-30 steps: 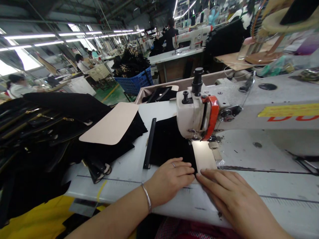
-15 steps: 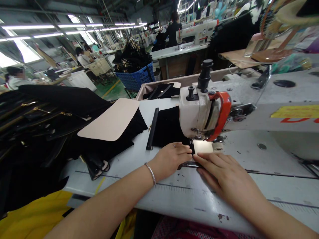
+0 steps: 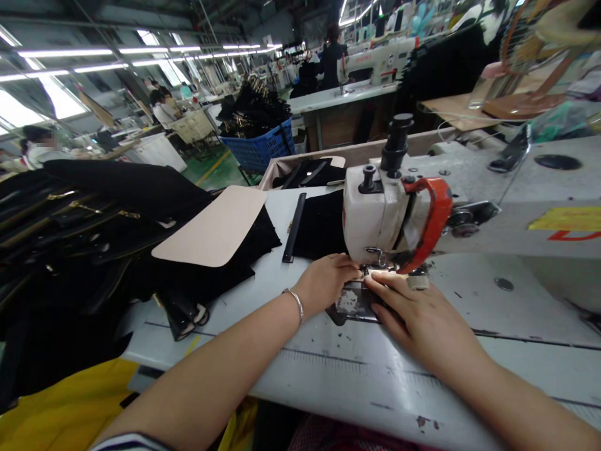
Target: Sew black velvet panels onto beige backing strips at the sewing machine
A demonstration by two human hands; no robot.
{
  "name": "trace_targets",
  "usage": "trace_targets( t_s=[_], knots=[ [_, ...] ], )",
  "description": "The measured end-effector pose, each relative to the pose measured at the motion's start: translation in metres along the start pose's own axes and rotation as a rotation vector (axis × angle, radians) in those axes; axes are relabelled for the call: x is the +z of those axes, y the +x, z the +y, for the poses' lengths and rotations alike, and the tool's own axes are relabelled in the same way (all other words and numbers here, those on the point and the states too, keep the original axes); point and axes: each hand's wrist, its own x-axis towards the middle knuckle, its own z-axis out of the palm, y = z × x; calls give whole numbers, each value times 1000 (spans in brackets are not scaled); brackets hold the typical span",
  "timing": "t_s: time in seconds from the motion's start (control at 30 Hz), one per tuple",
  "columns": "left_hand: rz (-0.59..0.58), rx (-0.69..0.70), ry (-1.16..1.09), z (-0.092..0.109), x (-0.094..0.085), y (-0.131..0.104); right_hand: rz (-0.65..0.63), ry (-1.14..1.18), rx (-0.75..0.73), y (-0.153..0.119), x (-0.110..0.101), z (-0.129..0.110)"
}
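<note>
My left hand [image 3: 328, 280] rests beside the sewing machine's needle area, its fingertips laid down at the near edge of a black fabric piece [image 3: 322, 225]. A black strip [image 3: 295, 228] with a small gold-coloured part runs along the left side of that fabric. My right hand [image 3: 413, 307] lies with fingers stretched out, their tips on a small cream piece [image 3: 379, 274] under the machine head. Just above both hands is the sewing machine head [image 3: 370, 213] with its red lever [image 3: 429, 219]. The needle and the stitching point are mostly hidden.
Black pieces with zippers [image 3: 94, 232] are heaped on the left, a beige panel [image 3: 213, 228] on top. Behind the table [image 3: 282, 369] stand a pink-edged bin [image 3: 272, 172] and a blue crate [image 3: 258, 153]. Other people work farther off.
Both hands and the black fabric have moved slightly away from me, toward the machine. The cream piece is now mostly covered, and more of the metal plate shows. The view shifted slightly.
</note>
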Motion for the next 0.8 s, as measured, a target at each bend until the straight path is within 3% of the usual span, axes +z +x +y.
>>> trace_targets(
  t_s=[0.37,0.63,0.8],
  knots=[
    [-10,-117,-73,1,4,-1,22,97,49,-1,5,-2],
    [106,-42,-74,3,8,-3,134,24,56,-3,2,-14],
    [96,-196,-193,7,5,-2,179,-13,71,-3,0,-16]
  ],
)
